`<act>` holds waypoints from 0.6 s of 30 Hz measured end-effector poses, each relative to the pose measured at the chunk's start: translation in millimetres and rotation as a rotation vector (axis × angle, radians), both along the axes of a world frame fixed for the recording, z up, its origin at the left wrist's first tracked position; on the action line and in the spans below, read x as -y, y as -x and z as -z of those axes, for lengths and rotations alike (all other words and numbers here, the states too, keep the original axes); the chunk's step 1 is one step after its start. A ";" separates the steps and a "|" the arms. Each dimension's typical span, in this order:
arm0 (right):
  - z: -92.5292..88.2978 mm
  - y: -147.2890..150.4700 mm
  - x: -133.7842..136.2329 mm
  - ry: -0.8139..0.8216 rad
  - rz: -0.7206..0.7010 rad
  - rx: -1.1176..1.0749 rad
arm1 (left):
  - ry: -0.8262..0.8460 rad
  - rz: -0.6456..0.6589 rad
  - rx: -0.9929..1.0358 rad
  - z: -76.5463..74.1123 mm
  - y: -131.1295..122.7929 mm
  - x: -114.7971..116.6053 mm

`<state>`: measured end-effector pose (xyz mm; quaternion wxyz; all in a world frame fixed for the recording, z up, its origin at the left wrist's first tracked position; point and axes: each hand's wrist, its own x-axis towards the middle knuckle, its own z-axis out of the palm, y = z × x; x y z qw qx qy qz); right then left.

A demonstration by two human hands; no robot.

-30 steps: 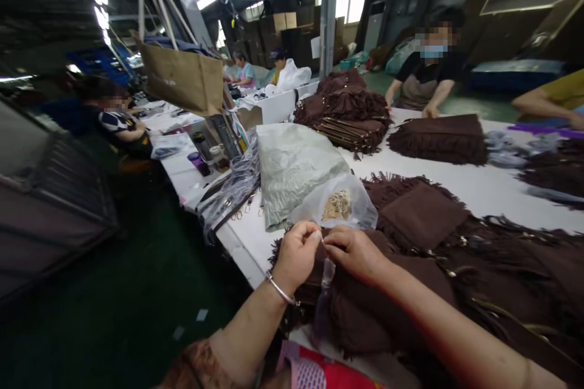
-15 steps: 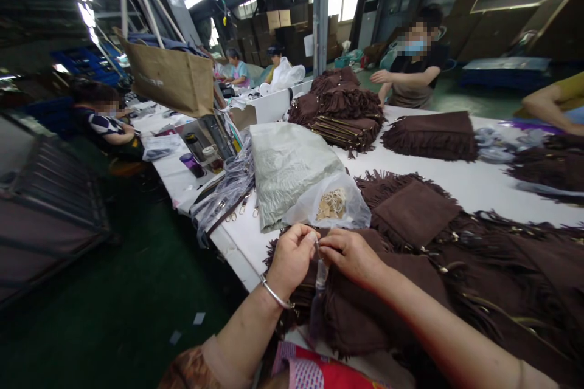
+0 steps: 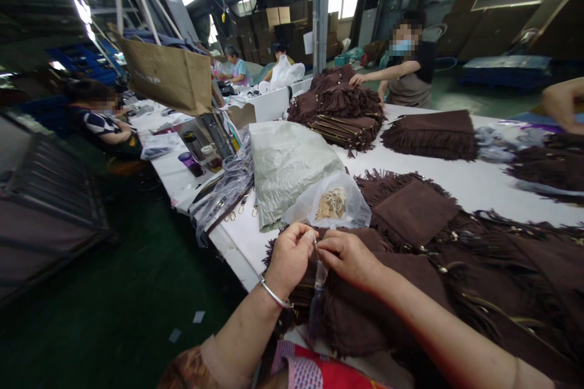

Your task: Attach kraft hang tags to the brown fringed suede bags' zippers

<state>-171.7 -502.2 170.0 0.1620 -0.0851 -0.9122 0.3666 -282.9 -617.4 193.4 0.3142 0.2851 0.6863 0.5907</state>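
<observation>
My left hand (image 3: 291, 259), with a silver bangle at the wrist, pinches the upper end of a narrow clear plastic wrapper (image 3: 319, 282). Close against it, the fingertips of my right hand (image 3: 345, 255) are closed on the same end. From the fingers the wrapper hangs down in front of the stacked bags; what it contains is too blurred to make out. Beneath both hands lie brown fringed bags (image 3: 383, 304) in a pile. Just beyond the fingers is a clear plastic bag (image 3: 301, 209) holding tan tags with white strings (image 3: 331, 203).
A large pale plastic sack (image 3: 292, 164) lies behind the tag bag. Plastic-wrapped straps (image 3: 225, 191) with metal clips are at the left table edge. More brown bags (image 3: 340, 103) are heaped at the back, where a masked co-worker (image 3: 408, 67) stands. Another person's arm (image 3: 566, 103) reaches in at right.
My hands stay almost in place, still pinching the wrapper end, with slight finger movement. The masked co-worker across the table has stretched a hand onto the back heap of brown bags.
</observation>
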 end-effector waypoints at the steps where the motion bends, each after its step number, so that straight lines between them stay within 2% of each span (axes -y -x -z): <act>1: -0.4 -0.4 0.4 -0.006 0.001 0.002 | 0.002 -0.001 0.008 -0.7 0.0 0.5; 4: -1.4 -2.2 1.6 -0.032 0.029 0.002 | 0.043 -0.006 0.053 -0.9 0.2 3.4; 9: -3.1 -6.7 3.3 -0.161 0.199 0.025 | 0.093 -0.056 0.242 1.6 -2.4 7.0; 14: -6.5 -9.7 5.6 -0.227 0.208 0.072 | 0.028 0.026 0.470 -2.9 -7.6 9.0; 16: -3.9 -7.6 1.7 -0.276 0.194 0.101 | 0.034 0.020 0.479 5.5 -0.1 8.9; 18: 0.6 -5.4 -3.7 -0.320 0.221 0.127 | 0.084 -0.023 0.481 22.4 12.5 6.2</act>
